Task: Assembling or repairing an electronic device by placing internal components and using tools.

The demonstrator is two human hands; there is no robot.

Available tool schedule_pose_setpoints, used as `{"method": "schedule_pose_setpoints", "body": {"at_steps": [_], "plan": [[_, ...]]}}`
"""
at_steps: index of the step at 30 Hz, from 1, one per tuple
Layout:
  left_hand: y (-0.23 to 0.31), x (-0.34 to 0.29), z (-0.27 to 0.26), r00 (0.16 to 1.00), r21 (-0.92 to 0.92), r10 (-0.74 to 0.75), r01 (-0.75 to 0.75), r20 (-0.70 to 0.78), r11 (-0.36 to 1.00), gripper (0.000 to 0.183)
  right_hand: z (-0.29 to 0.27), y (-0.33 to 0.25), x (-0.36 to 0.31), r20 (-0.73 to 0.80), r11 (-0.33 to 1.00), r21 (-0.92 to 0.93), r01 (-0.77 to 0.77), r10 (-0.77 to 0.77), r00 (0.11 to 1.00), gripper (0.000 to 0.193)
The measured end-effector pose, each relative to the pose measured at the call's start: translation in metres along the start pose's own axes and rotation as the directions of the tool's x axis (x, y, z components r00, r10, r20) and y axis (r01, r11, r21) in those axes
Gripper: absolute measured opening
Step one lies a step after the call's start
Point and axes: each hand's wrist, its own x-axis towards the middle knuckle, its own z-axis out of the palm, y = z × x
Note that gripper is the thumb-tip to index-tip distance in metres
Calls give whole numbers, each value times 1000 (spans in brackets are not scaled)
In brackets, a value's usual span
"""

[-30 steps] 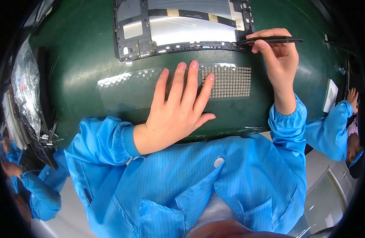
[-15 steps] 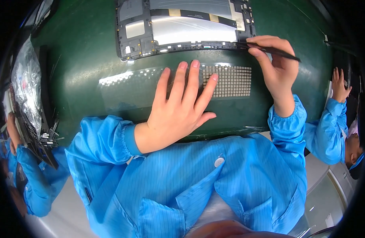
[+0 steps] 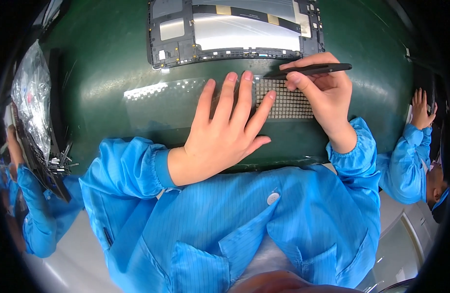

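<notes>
My left hand [image 3: 224, 122] lies flat with fingers spread on a clear plastic sheet [image 3: 159, 110]. The right part of this sheet carries a grid of small grey-beige square pads [image 3: 291, 105], and my little-finger-side reach is on its bare part. Dark tweezers [image 3: 318, 70] are pinched in my right hand [image 3: 327, 95]. Their tips point left, at the top left corner of the pad grid; whether a pad is between them is too small to tell. Beyond the sheet lies an opened flat device frame [image 3: 247, 36], black-edged with a silver plate and a dark ribbon cable [image 3: 249, 15].
At the left stand a clear plastic bag [image 3: 33, 97] and a dark tray with several small loose parts [image 3: 61, 163]. One person's blue sleeve [image 3: 41, 215] shows at the left edge; another person's hand [image 3: 421, 110] rests at the right. The table [image 3: 98, 63] is green.
My right hand has moved the tweezers left and nearer, from the device frame's lower right edge to the pad grid. My left hand stays spread on the sheet.
</notes>
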Motion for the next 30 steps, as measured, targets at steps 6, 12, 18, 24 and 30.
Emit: {"method": "schedule_pose_setpoints", "body": {"at_steps": [6, 12, 18, 24, 30], "plan": [[0, 0, 0, 1000, -1, 0, 0, -3, 1000, 79, 2, 2, 1, 4, 999, -45, 28, -28, 1000, 20], [-1, 1, 0, 1000, 2, -3, 3, -7, 1000, 79, 6, -2, 0, 24, 981, -182, 66, -63, 998, 14], [-1, 0, 1, 1000, 5, 0, 0, -17, 1000, 79, 10, -1, -7, -30, 991, -81, 104, -107, 994, 14], [0, -1, 0, 1000, -7, -3, 3, -23, 1000, 79, -11, -3, 15, -110, 964, -68, 258, -265, 958, 18], [-1, 0, 1, 1000, -9, -1, 1, -24, 1000, 79, -19, 5, 22, -111, 961, -137, 240, -255, 961, 18]]}}
